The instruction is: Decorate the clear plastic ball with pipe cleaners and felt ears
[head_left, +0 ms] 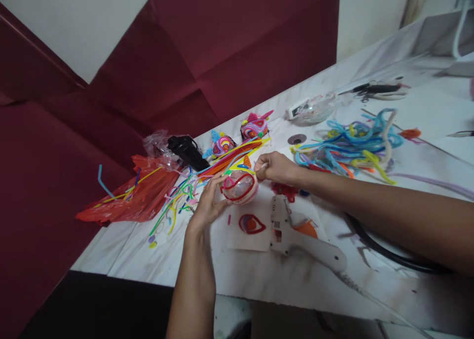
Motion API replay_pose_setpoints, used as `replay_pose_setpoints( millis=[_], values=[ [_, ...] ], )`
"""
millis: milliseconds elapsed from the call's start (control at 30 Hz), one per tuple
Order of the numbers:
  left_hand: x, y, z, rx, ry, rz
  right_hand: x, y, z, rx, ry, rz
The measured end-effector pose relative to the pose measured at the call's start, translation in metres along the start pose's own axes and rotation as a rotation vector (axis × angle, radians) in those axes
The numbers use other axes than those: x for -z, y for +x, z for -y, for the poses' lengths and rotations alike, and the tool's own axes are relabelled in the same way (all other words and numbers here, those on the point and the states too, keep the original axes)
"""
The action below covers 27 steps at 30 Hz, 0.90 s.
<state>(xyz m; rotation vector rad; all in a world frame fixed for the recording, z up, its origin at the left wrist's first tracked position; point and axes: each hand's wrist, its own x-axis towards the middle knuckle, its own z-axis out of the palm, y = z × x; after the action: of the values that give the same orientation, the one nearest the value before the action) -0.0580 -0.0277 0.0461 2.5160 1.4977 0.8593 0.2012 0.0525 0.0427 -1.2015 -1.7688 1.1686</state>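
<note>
My left hand [208, 203] is wrapped round the left side of a clear round ball [242, 185] trimmed with red, pink, green and yellow pipe cleaners. At the ball's upper right, my right hand [272, 169] is closed in a pinch; what lies between its fingertips is too small to name. Below the ball, a red pipe-cleaner eye shape [252, 224] with an orange and blue middle rests on a sheet of white paper [240, 243]. A white glue gun [296, 238] lies to the right of that shape.
Two decorated fish-like balls, one blue-finned [223, 145] and one pink-finned [255, 128], stand behind. Loose pipe cleaners [351, 141] heap at right, with pliers [377, 90] beyond. At left are a red plastic sheet [133, 196] and a black object [187, 151]. A black cable [388, 260] curves under my right forearm.
</note>
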Motion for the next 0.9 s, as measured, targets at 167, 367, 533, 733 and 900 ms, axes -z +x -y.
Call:
replay_pose_setpoints(
  millis=[167,367,533,733,900],
  values=[
    [0.0,0.0,-0.002,0.023,0.0,0.018,0.004,-0.005,-0.004,-0.006,0.09,0.085],
    [0.0,0.0,-0.004,0.02,-0.018,0.024,0.001,-0.002,-0.013,0.038,0.133,0.138],
    [0.0,0.001,-0.005,0.02,-0.009,0.023,-0.001,0.0,-0.017,0.079,0.144,0.142],
    [0.0,0.001,-0.006,0.01,-0.015,0.023,0.001,-0.003,-0.016,0.114,0.09,0.13],
    [0.002,0.001,-0.009,0.021,-0.048,0.048,0.0,-0.003,-0.018,0.14,0.095,0.145]
  ],
)
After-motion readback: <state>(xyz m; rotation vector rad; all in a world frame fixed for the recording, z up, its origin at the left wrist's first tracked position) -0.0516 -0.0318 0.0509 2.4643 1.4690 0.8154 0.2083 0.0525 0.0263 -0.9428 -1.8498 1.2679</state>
